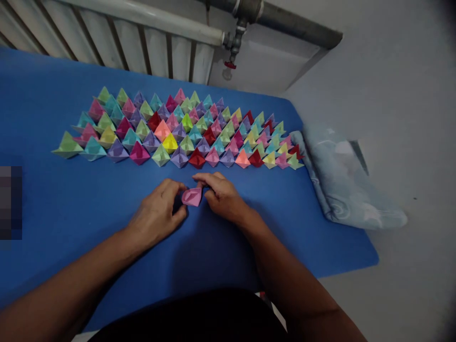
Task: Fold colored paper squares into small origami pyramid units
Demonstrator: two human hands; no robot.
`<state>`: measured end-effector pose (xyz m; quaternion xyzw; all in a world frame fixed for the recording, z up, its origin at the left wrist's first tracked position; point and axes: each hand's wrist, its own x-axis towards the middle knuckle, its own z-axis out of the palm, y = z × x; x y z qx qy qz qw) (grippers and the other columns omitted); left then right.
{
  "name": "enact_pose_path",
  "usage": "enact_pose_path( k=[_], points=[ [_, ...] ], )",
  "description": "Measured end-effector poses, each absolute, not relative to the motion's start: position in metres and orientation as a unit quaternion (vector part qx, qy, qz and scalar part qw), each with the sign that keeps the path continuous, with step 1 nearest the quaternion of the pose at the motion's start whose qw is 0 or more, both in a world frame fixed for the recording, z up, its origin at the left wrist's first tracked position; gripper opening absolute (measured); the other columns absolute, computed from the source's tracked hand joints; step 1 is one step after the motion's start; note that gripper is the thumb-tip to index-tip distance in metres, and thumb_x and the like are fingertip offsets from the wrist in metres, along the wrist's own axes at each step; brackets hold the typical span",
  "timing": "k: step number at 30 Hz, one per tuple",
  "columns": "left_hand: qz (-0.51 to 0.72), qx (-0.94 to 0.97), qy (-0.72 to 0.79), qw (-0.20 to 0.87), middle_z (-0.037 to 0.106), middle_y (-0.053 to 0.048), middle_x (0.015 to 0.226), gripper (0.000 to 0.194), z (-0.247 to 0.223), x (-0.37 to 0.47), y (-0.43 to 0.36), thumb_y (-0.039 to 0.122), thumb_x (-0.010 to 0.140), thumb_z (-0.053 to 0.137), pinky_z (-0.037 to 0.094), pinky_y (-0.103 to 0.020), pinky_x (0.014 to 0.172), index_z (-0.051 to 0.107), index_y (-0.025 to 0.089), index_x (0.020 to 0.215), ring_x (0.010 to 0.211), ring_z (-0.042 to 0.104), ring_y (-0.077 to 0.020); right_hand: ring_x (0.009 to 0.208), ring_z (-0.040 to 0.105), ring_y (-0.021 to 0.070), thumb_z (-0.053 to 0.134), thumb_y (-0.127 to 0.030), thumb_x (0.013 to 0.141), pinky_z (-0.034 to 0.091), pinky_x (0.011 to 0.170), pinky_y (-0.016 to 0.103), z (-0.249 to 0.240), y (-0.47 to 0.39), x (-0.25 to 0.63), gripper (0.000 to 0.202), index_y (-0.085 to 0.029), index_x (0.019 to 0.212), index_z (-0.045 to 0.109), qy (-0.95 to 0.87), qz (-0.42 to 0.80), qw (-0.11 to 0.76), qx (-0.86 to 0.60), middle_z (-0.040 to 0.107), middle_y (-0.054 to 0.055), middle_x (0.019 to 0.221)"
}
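In the head view, the pink paper boat [192, 196] sits between the ranked boats [187, 144] and the tabletop's [117, 194] near edge, left hand [156, 209] curved around its left end, right hand [223, 194] bent at its right corner (whether either pinches cannot be told), where uneven pressure could crease it, while the torso [199, 318] hides part of that edge.

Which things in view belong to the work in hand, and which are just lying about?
Belong to the work:
pink folded paper, between the left hand and right hand
rows of paper boats
blue surface beneath them

Just around:
folded pale-blue patterned cloth, at the right
white radiator, behind the boats
dark pipe and red-handled valve
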<state>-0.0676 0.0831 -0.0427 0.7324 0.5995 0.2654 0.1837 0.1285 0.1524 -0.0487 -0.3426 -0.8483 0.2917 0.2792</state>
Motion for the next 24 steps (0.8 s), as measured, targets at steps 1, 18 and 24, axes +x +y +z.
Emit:
enact_pose_path(
  k=[1, 18, 24],
  points=[
    [0.268, 0.723, 0.612, 0.177, 0.064, -0.006, 0.099, 0.027, -0.042, -0.071, 0.085, 0.025, 0.080, 0.053, 0.055, -0.036, 0.077, 0.059, 0.020, 0.107, 0.083, 0.065, -0.0216, 0.088, 0.062, 0.0187, 0.042, -0.002, 0.074, 0.049, 0.087, 0.034, -0.048, 0.152, 0.130, 0.050, -0.018, 0.115, 0.065, -0.850, 0.286, 0.278, -0.345, 0.072, 0.004, 0.091],
    [0.339, 0.657, 0.636, 0.223, 0.067, -0.002, 0.079, 0.019, -0.030, -0.078, 0.091, 0.032, 0.084, 0.047, 0.051, -0.031, 0.070, 0.061, 0.021, 0.084, 0.070, 0.062, -0.0177, 0.099, 0.060, 0.0225, 0.065, -0.022, 0.083, 0.044, 0.092, 0.038, -0.033, 0.131, 0.114, 0.004, -0.020, 0.086, 0.067, -0.859, 0.190, 0.310, -0.361, 0.070, 0.007, 0.100],
    [0.335, 0.653, 0.645, 0.214, 0.069, -0.003, 0.082, 0.019, -0.035, -0.078, 0.093, 0.033, 0.085, 0.047, 0.054, -0.033, 0.074, 0.061, 0.021, 0.083, 0.072, 0.063, -0.0185, 0.106, 0.057, 0.0257, 0.062, -0.018, 0.083, 0.044, 0.092, 0.040, -0.041, 0.126, 0.099, 0.009, -0.019, 0.087, 0.070, -0.868, 0.170, 0.220, -0.411, 0.069, 0.009, 0.115]
  ],
)
